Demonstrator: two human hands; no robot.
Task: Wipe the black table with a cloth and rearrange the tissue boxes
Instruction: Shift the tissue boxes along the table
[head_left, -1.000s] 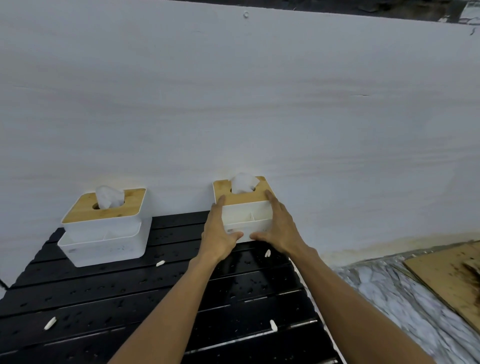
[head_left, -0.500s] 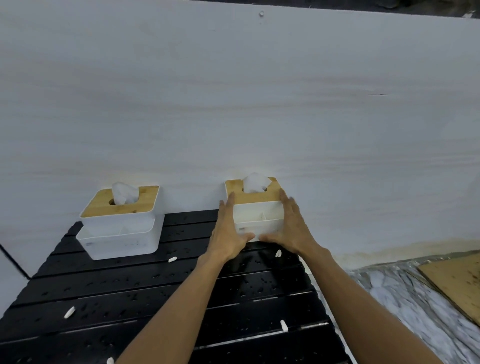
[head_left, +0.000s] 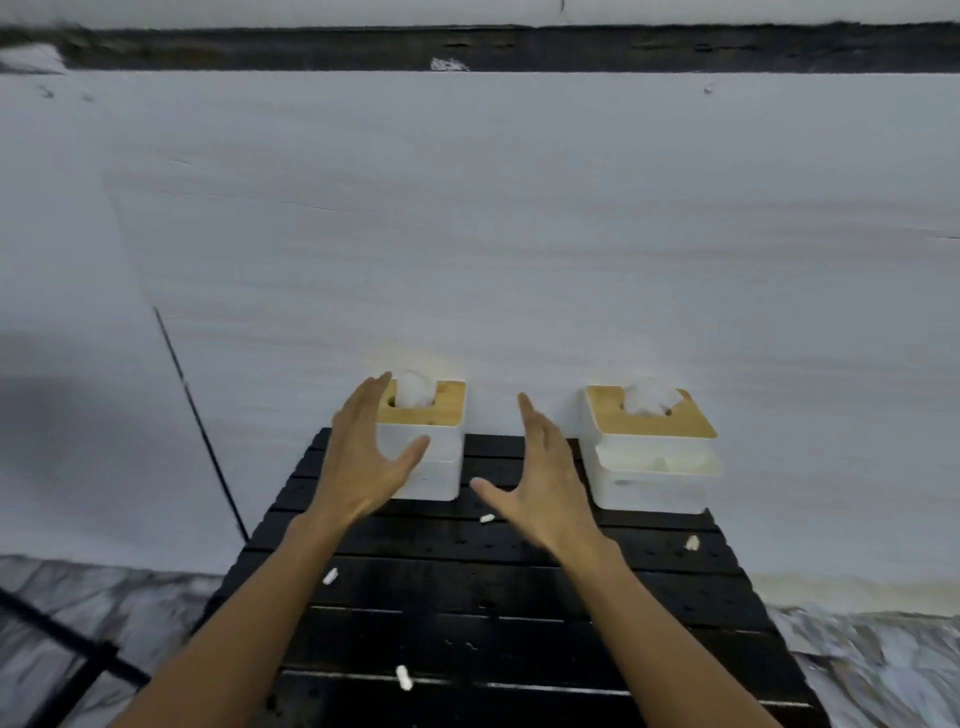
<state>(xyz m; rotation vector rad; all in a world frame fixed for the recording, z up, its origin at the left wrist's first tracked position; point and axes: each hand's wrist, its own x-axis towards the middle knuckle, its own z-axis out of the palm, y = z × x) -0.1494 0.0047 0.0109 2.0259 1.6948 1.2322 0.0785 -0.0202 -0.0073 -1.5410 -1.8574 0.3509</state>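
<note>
As seen from the head camera, the only view supplied, a black slatted bench (head_left: 519, 597) stands against a white wall (head_left: 519, 234), and two tissue boxes sit on its far edge, well apart from each other. Left tissue box (head_left: 436, 452): white body, wooden lid, a tuft of tissue (head_left: 413, 388) standing up through the slot; it is upright at the far left corner of the bench. Right tissue box (head_left: 649, 457): same build, with a white compartment tray on its front face and tissue (head_left: 652, 397) protruding; it is upright at the far right corner. Left hand (head_left: 363, 457): released, fingers spread, held in front of the left side of the left tissue box with the thumb across its front face; whether skin touches the box cannot be told. Right hand (head_left: 545, 483): released, fingers spread, thumb pointing left, positioned over the bench in the gap between the two boxes and apart from both. Neither hand grasps anything. Several small white scraps (head_left: 404, 677) lie scattered on the bench slats, and pale specks dot the dark surface. Marble-patterned floor (head_left: 883, 670) shows to either side of the bench. A thin black rod (head_left: 202, 431) leans along the wall at left.
</note>
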